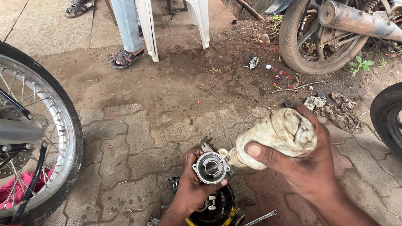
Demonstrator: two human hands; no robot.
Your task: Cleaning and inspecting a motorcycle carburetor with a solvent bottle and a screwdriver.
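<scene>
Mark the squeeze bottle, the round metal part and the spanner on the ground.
squeeze bottle (277, 135), head view, on its grimy side wall.
round metal part (211, 168), head view, on its ring face.
spanner (257, 220), head view, on its shaft.

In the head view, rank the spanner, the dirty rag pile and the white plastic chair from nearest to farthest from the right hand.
1. Spanner, on the paving just below-left of the right hand.
2. Dirty rag pile, up-right, beside the tyre.
3. White plastic chair, far up-left.
</scene>
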